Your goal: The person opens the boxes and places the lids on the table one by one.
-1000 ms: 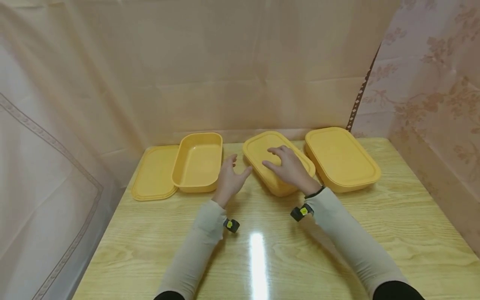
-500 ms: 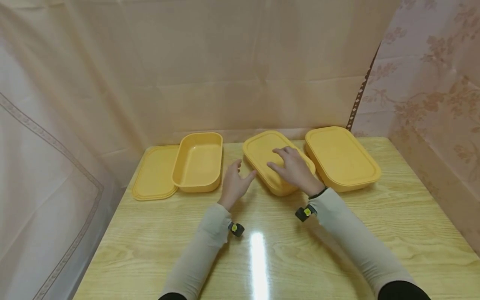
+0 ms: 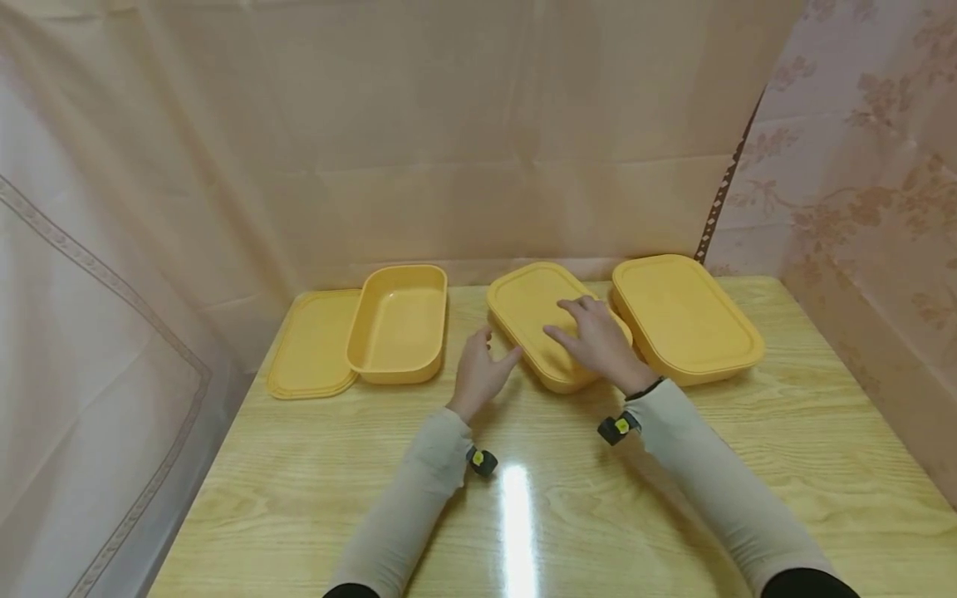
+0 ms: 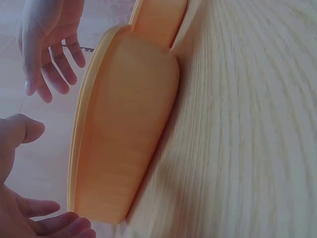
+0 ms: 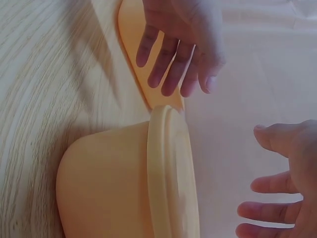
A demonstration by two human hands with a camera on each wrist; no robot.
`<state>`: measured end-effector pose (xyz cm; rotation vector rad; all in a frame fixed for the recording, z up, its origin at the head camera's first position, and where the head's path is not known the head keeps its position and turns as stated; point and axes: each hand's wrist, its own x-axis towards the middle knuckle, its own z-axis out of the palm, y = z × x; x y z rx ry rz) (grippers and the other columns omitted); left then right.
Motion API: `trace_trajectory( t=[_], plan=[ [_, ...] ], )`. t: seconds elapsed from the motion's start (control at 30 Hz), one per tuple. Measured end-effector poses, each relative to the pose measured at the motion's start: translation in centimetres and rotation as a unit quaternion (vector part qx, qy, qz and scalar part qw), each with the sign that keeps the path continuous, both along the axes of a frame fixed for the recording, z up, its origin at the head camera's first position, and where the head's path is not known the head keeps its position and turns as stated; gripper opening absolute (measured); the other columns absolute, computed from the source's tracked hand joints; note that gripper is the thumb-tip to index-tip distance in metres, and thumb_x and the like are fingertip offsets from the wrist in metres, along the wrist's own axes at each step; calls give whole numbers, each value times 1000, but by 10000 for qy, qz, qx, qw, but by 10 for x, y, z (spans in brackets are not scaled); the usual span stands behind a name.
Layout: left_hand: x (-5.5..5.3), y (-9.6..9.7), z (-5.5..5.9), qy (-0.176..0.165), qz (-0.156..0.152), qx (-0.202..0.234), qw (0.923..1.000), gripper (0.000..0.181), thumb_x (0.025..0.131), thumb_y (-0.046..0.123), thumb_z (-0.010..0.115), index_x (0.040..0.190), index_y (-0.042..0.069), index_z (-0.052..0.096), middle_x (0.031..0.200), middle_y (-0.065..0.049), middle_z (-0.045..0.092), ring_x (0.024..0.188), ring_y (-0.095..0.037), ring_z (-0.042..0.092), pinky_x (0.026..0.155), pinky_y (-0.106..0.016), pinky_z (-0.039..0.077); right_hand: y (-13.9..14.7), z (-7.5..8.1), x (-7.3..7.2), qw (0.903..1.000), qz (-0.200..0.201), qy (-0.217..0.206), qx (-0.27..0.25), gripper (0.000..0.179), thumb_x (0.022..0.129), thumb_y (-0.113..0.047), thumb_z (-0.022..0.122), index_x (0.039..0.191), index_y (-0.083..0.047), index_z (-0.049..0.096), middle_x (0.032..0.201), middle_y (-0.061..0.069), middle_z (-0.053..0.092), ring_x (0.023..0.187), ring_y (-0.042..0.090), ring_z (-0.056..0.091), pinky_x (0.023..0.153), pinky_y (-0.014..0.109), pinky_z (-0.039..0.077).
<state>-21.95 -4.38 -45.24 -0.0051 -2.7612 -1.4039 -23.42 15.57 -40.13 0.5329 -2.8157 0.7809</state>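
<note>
Turned at an angle in the middle of the row, a lidded yellow food container (image 3: 534, 311) stands on the table. My right hand (image 3: 598, 345) hovers above its lid with the fingers spread, and a gap shows between hand and lid in the right wrist view. My left hand (image 3: 478, 374) is near the container's left side, thumb and fingers apart, holding nothing. In the left wrist view the container's side wall (image 4: 124, 119) fills the middle, with the left fingers (image 4: 47, 223) close to its lid edge.
An uncovered yellow container (image 3: 399, 324) stands left of the middle one, overlapping a loose yellow lid (image 3: 310, 349) in the head view. A second lidded container (image 3: 688, 316) stands close on the right. Beige cloth (image 3: 449, 133) hangs behind the wooden table (image 3: 314, 490).
Both hands have drifted slightly right and toward the person, the left hand the more. The containers and the loose lid have stayed in place on the table.
</note>
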Motion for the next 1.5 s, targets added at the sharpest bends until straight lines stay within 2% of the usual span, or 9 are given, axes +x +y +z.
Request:
trace_trajectory(
  t=[0.23, 0.4, 0.63, 0.8, 0.97, 1.3, 1.5],
  plan=[
    [0, 7, -5, -77, -58, -36, 9999, 76, 89, 47, 63, 142, -5, 42, 133, -24, 53, 118, -37, 55, 96, -49, 49, 5, -2, -1, 9998, -101, -132, 93, 61, 95, -40, 61, 134, 6, 52, 128, 27, 56, 116, 43, 50, 96, 54, 46],
    [1, 14, -5, -252, -23, 144, 9996, 78, 89, 47, 64, 143, -4, 40, 137, -23, 50, 122, -37, 54, 100, -50, 47, 9, -4, -3, 9990, -331, -252, 141, 64, 95, -42, 60, 136, 6, 50, 129, 27, 53, 120, 43, 46, 101, 55, 42],
    [1, 21, -4, -431, 6, 221, 9988, 81, 89, 50, 63, 146, -2, 36, 144, -22, 47, 128, -36, 51, 105, -49, 45, 13, -6, -8, 9980, -597, -155, 167, 65, 94, -42, 61, 135, 7, 51, 130, 31, 51, 123, 47, 41, 103, 58, 36],
    [1, 24, -5, -551, -72, 277, 9981, 85, 90, 53, 61, 148, -1, 32, 148, -23, 41, 131, -39, 48, 107, -52, 43, 15, -7, -11, 9969, -679, -385, 136, 67, 94, -43, 60, 138, 7, 47, 134, 32, 47, 129, 48, 36, 106, 59, 33],
    [2, 27, -8, -614, -5, 309, 9976, 86, 89, 53, 62, 149, -1, 32, 148, -22, 41, 132, -39, 47, 108, -52, 41, 18, -13, -12, 9954, -740, -571, 201, 70, 94, -44, 60, 139, 7, 45, 138, 34, 43, 131, 48, 34, 108, 60, 31],
    [4, 35, -7, -803, 54, 584, 9950, 89, 89, 51, 64, 151, -1, 27, 153, -24, 35, 139, -41, 38, 114, -52, 35, 24, -25, -16, 9942, -824, -626, 276, 73, 94, -44, 60, 141, 9, 41, 138, 35, 42, 130, 49, 35, 107, 61, 32],
    [5, 38, -8, -755, 4, 593, 9954, 87, 89, 50, 64, 150, -3, 29, 151, -25, 36, 139, -41, 38, 114, -51, 34, 28, -30, -20, 9942, -828, -638, 244, 73, 94, -44, 60, 141, 9, 41, 138, 36, 42, 129, 51, 36, 106, 62, 32]
  ],
)
